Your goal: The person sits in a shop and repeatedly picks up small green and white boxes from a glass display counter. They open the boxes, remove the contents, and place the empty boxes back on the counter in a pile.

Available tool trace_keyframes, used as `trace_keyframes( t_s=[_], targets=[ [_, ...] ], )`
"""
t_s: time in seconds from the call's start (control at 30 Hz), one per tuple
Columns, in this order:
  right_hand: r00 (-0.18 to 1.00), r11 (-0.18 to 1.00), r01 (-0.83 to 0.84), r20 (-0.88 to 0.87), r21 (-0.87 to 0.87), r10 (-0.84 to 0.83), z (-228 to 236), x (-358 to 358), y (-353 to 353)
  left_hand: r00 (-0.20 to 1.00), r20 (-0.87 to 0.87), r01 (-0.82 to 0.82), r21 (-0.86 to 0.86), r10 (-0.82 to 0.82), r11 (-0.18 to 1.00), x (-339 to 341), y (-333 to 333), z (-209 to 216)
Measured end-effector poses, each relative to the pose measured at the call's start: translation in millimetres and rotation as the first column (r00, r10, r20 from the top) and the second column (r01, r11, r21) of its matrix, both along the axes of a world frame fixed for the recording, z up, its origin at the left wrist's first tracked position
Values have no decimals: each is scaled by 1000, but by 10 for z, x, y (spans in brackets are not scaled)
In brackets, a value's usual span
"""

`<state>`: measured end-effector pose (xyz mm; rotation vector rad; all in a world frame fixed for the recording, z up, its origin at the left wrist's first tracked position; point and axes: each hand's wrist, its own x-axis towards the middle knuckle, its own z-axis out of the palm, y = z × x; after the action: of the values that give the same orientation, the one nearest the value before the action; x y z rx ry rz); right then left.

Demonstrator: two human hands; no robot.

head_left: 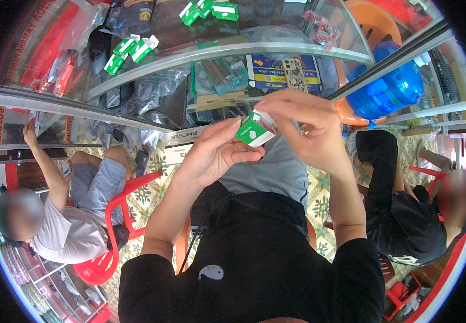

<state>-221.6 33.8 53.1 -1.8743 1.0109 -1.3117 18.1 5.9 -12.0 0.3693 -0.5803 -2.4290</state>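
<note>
My left hand holds a small green and white cardboard box over my lap, with fingers and thumb around its sides. A white end flap of the box stands up. From the right, my right hand reaches over this end with bent fingers, the fingertips at the white flap. Whatever is inside the box cannot be made out. More green and white boxes of the same kind lie on the glass counter, several of them with their flaps up, and another group sits farther left.
A glass display case with a metal frame stands in front of me. A patterned phone lies beyond my hands. A blue water jug is at the right. One person sits left on a red chair, another person right.
</note>
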Motion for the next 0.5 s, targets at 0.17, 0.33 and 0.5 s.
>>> trace_keyframes(
  t_s=[0.17, 0.33, 0.5],
  targets=[
    [981, 986, 8, -190, -169, -41, 60, -3, 69, 991, 58, -116, -48, 119, 992, 12, 17, -19],
    [949, 960, 13, -298, -280, -100, 92, -68, 56, 987, 53, -147, -55, 150, 988, -1, 9, 3],
    [917, 949, 96, -345, -300, -202, 77, -71, 46, 984, 99, -137, -118, 149, 984, -3, 8, -25]
  ],
)
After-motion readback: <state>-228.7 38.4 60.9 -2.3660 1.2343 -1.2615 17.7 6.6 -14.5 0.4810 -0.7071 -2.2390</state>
